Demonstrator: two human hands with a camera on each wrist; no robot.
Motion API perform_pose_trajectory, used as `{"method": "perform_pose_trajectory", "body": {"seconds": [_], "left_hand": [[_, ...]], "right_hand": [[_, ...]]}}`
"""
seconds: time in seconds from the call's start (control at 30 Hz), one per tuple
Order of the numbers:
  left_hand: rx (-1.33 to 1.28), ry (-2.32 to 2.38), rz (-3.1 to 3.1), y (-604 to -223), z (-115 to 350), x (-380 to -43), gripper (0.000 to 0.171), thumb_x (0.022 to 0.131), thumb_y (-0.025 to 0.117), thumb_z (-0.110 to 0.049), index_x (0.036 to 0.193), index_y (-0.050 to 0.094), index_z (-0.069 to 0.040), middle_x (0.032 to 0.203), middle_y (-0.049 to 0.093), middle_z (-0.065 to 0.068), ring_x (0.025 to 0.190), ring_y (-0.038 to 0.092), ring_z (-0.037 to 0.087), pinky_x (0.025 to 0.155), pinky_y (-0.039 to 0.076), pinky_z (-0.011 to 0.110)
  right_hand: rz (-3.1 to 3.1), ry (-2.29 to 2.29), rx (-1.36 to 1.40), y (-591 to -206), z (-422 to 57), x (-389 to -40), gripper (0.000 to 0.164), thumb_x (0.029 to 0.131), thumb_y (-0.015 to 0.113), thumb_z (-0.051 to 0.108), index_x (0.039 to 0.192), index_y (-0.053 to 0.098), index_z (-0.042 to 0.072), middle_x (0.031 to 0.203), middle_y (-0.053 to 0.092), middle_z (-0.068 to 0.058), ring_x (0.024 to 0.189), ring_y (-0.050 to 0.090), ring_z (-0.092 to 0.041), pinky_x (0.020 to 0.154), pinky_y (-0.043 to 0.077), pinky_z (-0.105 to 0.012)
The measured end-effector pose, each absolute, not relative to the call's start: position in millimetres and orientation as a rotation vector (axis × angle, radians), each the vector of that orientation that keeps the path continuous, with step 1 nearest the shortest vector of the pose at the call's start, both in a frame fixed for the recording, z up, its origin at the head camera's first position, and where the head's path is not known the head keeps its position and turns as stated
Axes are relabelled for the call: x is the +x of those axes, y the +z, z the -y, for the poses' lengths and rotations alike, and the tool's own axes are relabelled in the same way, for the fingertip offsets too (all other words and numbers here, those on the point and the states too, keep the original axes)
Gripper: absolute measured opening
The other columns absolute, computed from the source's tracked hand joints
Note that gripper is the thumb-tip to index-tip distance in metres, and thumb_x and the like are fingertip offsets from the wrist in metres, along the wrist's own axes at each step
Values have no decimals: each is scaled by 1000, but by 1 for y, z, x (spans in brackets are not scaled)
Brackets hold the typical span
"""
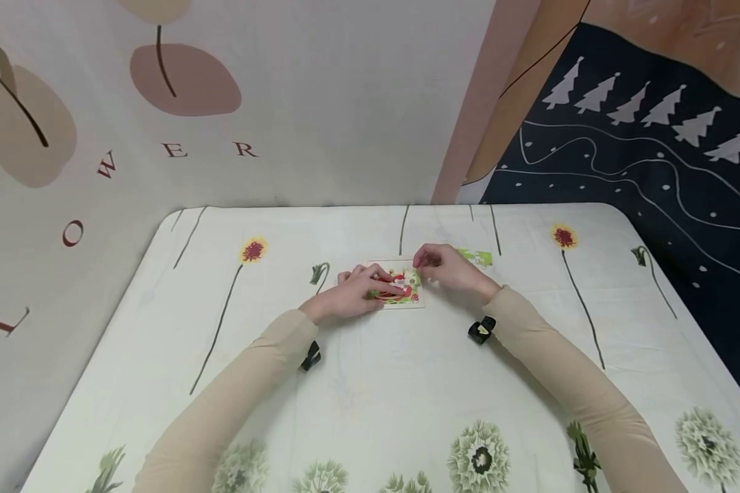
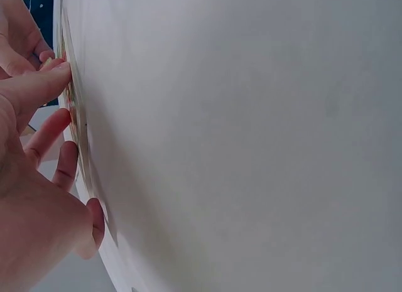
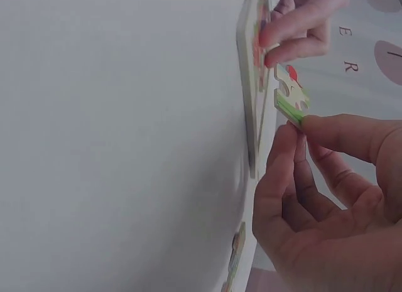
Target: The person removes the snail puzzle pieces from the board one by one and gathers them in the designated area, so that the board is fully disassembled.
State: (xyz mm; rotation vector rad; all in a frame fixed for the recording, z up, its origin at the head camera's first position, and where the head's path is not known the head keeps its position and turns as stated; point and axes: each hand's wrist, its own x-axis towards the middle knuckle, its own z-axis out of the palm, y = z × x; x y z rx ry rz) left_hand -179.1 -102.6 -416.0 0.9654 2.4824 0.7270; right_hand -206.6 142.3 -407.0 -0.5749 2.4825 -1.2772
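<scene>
Puzzle (image 1: 411, 293) is mostly red and green with a pale border, and the piece (image 3: 295, 98) is cream, green and a bit of red. White tablecloth (image 1: 382, 383), yellow-and-red flowers (image 1: 254, 250) far, pale green blooms (image 1: 481, 448) near. Plain beige sleeves (image 1: 222, 404).

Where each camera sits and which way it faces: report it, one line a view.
Head: worn on the head, facing forward and down at the table; shows both sleeved arms, left hand and right hand.
Left wrist: on that wrist, facing along the table; shows the left hand on the puzzle board, right hand beyond.
Right wrist: on that wrist, facing toward the left hand; shows the right hand pinching a puzzle piece.
Shared: both wrist views show both hands and the board.
</scene>
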Motion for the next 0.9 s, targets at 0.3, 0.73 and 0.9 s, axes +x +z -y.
{"method": "perform_pose_trajectory", "body": {"seconds": [0.3, 0.73, 0.9], "left_hand": [[955, 768, -2461, -416, 104, -179, 39, 95, 62, -14, 132, 62, -27, 136, 42, -1, 110, 35, 21, 93, 18, 51], [967, 780, -2451, -418, 105, -180, 40, 95, 61, -14, 133, 61, -27, 137, 41, 1, 113, 35, 23, 93, 17, 52], [968, 790, -2450, -420, 105, -180, 40, 95, 62, -14, 132, 62, -27, 137, 41, 0, 113, 34, 23, 93, 17, 52]], "right_hand": [[-2483, -1307, -537, -403, -154, -204, 9, 91, 60, 0, 99, 64, -2, 94, 63, -12, 88, 57, -23, 80, 44, -33], [-2485, -1307, -491, -392, -168, -197, 12, 92, 58, -3, 102, 61, -9, 100, 61, -21, 91, 55, -30, 83, 42, -37], [-2494, -1310, -495, -393, -175, -196, 13, 92, 57, -3, 103, 61, -10, 103, 61, -21, 92, 53, -29, 85, 40, -36]]}}
